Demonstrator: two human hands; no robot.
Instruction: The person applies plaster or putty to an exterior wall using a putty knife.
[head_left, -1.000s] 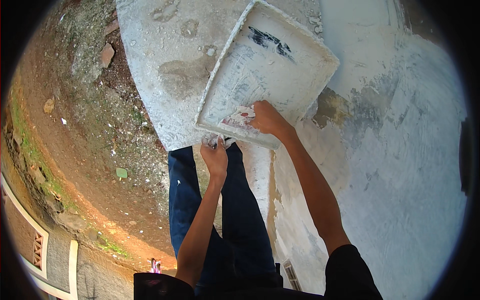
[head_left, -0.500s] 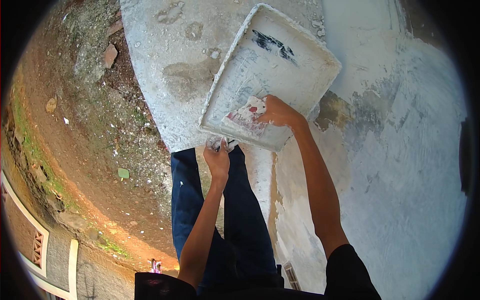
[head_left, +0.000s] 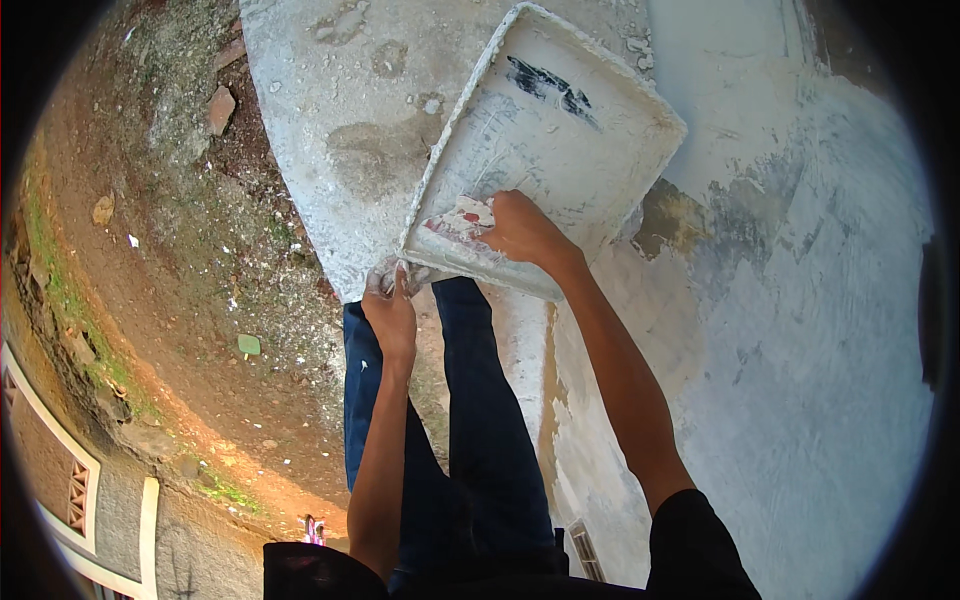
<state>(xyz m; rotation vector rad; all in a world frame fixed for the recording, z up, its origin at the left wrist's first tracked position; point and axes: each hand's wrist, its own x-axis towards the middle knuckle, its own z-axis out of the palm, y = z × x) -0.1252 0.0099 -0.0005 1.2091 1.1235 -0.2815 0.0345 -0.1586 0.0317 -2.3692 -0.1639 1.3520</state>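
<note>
A shallow rectangular tray (head_left: 620, 165), coated in white plaster, lies tilted in front of me. Over its near left part, my right hand (head_left: 527, 238) grips a flat scraper (head_left: 462, 218) smeared white with reddish patches; its edge is down by the tray's floor. My left hand (head_left: 390, 312), fingers whitened, is closed at the tray's near left corner. A greyish, flat piece shows beside these fingers, mostly hidden, so what they hold is unclear. Dark streaks (head_left: 548, 85) mark the tray's far end.
The tray rests on a whitish, stained concrete ledge (head_left: 370, 150). On the right rises a wall (head_left: 800, 350) partly coated white, with a bare brownish patch (head_left: 665, 220). Rubble-strewn earth (head_left: 220, 260) lies to the left. My legs in dark blue trousers (head_left: 490, 400) stand below.
My left hand has shifted left along the near edge to the tray's corner. My right hand has slid left with the scraper, toward the tray's left side.
</note>
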